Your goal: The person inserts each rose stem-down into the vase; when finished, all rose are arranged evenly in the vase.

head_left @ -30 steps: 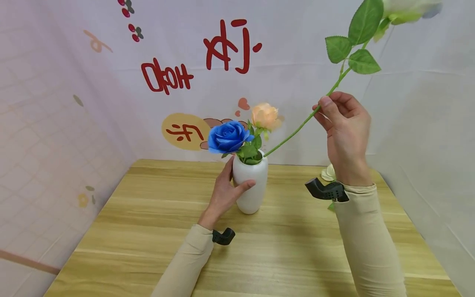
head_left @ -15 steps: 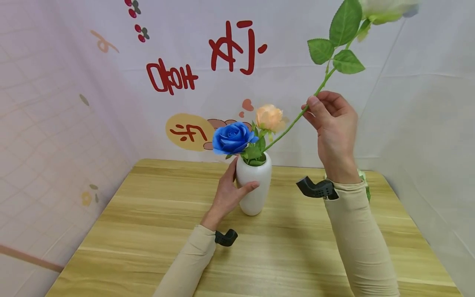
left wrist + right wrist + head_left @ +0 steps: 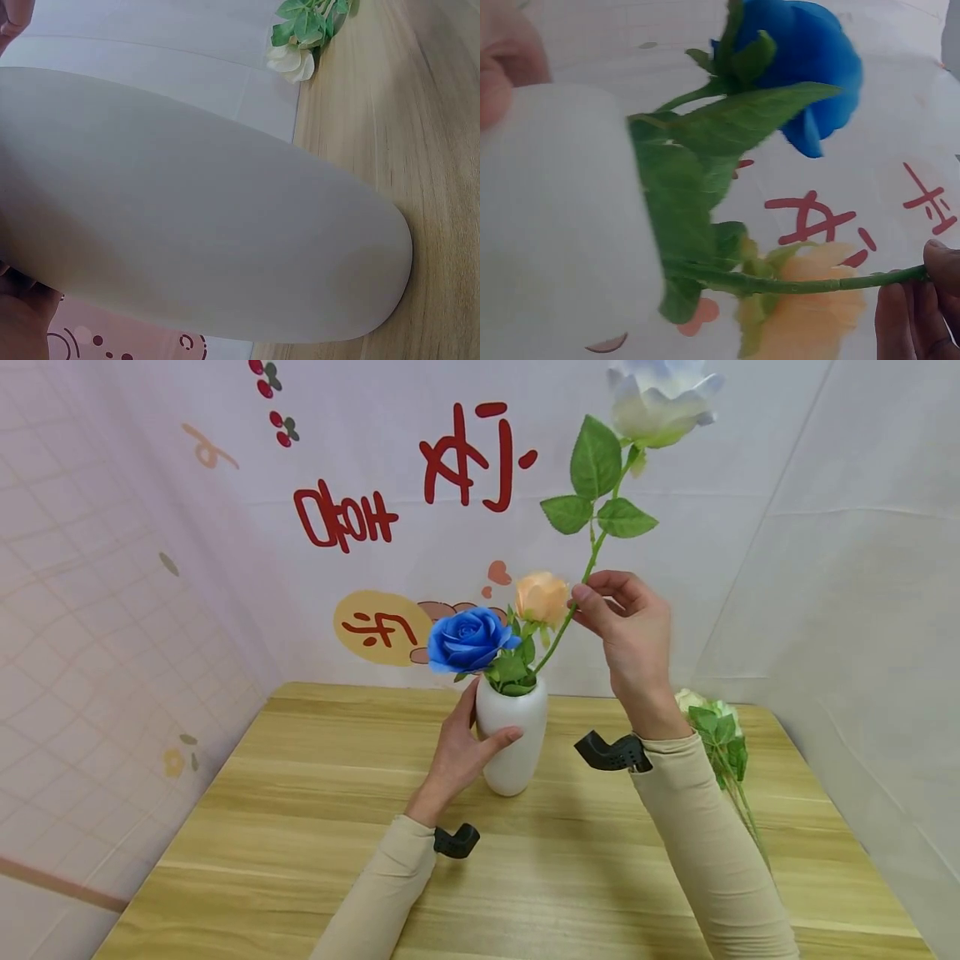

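A white vase (image 3: 517, 743) stands upright on the wooden table, and my left hand (image 3: 468, 747) grips its left side, thumb across the front. A blue rose (image 3: 468, 639) and a peach flower (image 3: 542, 599) rise from its mouth among green leaves. My right hand (image 3: 633, 639) pinches the green stem (image 3: 810, 286) of a tall white rose (image 3: 663, 406) between thumb and fingers. That stem's lower end reaches the right side of the vase's mouth; its tip is hidden. The left wrist view is mostly filled by the vase (image 3: 195, 217).
More cream-white flowers (image 3: 723, 727) with leaves and long stems lie at the table's right side, partly behind my right forearm. White printed cloth walls (image 3: 847, 610) stand behind and beside the wooden table (image 3: 315, 793).
My right hand has moved left and slightly down, bringing the white rose's stem nearer upright at the vase. The lying flowers have come into view. My left hand keeps holding the vase.
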`<state>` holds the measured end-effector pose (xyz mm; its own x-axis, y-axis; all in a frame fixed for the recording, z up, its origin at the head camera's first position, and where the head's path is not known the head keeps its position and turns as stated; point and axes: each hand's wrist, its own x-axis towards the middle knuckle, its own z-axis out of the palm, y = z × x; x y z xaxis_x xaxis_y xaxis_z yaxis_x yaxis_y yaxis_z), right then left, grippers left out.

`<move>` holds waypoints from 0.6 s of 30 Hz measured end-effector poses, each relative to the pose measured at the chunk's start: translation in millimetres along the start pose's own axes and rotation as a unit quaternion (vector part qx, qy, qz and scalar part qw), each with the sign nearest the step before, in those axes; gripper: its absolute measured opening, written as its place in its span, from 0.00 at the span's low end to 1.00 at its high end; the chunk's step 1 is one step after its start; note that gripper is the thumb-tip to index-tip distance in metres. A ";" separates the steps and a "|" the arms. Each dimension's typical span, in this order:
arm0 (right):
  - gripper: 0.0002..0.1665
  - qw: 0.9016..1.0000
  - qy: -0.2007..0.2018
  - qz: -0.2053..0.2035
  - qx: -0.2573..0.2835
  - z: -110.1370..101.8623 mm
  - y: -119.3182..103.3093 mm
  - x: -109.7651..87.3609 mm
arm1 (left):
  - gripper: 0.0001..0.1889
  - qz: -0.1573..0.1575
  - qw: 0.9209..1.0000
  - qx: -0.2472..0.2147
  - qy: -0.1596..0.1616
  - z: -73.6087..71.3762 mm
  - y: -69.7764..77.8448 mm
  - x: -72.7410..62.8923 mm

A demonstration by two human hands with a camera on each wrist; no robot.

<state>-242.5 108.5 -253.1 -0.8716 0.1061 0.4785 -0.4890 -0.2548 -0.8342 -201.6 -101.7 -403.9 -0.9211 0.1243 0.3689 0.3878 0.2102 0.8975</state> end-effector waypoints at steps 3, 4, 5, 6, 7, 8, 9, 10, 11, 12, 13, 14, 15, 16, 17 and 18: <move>0.08 0.999 -0.016 0.000 -0.036 3.1 6.9 -3.5 | 0.59 0.000 1.000 0.000 0.000 -0.2 -0.7 -0.2; 0.08 0.999 -0.021 0.000 -0.047 4.1 9.0 -4.7 | 0.58 0.001 1.000 -0.001 -0.001 -0.3 -1.0 -0.2; 0.08 0.998 -0.026 -0.001 -0.060 4.9 11.0 -5.9 | 0.58 0.001 1.000 0.000 -0.001 -0.2 -1.1 -0.3; 0.08 0.997 -0.032 -0.002 -0.072 5.9 13.0 -7.2 | 0.58 0.001 1.000 0.000 0.000 -0.2 -1.4 -0.3; 0.09 0.996 -0.037 -0.002 -0.082 6.7 15.0 -8.3 | 0.58 0.000 1.000 0.000 0.001 -0.1 -1.3 -0.4; 0.09 0.995 -0.042 -0.003 -0.091 7.6 16.7 -9.5 | 0.58 -0.001 1.000 0.001 0.002 -0.1 -1.3 -0.5; 0.10 0.994 -0.045 -0.005 -0.099 8.4 18.5 -10.7 | 0.57 -0.001 1.000 0.001 0.002 0.0 -1.2 -0.6; 0.10 0.993 -0.048 -0.007 -0.108 9.1 20.3 -11.9 | 0.57 -0.001 1.000 0.001 0.002 0.1 -1.1 -0.6; 0.11 0.992 -0.052 -0.008 -0.116 9.8 22.2 -13.0 | 0.58 -0.002 1.000 0.002 0.003 0.3 -1.1 -0.7; 0.12 0.991 -0.054 -0.008 -0.122 10.5 24.0 -14.2 | 0.58 -0.002 1.000 0.002 0.003 0.3 -1.4 -0.7; 0.12 0.990 -0.058 -0.009 -0.127 11.0 25.8 -15.2 | 0.58 -0.002 1.000 0.002 0.003 0.4 -1.5 -0.8; 0.12 0.989 -0.062 -0.009 -0.132 11.5 27.6 -16.4 | 0.58 -0.003 1.000 0.003 0.003 0.5 -1.7 -0.8; 0.12 0.989 -0.065 -0.008 -0.136 11.7 29.7 -17.4 | 0.57 -0.004 1.000 0.003 0.003 0.5 -1.8 -0.8; 0.12 0.988 -0.069 -0.007 -0.140 11.8 31.5 -18.4 | 0.57 -0.005 1.000 0.002 0.004 0.6 -1.8 -0.7; 0.12 0.987 -0.074 -0.005 -0.143 11.9 33.4 -19.4 | 0.57 -0.006 1.000 0.001 0.003 0.6 -1.9 -0.6; 0.12 0.986 -0.079 -0.004 -0.147 11.7 35.1 -20.5 | 0.57 -0.007 1.000 0.001 0.004 0.6 -1.8 -0.5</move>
<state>-241.4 86.1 -289.0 -0.8632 -0.0510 0.5022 -0.5041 0.0370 -0.8628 -201.9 -101.6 -405.7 -0.9267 0.1140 0.3581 0.3749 0.2132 0.9022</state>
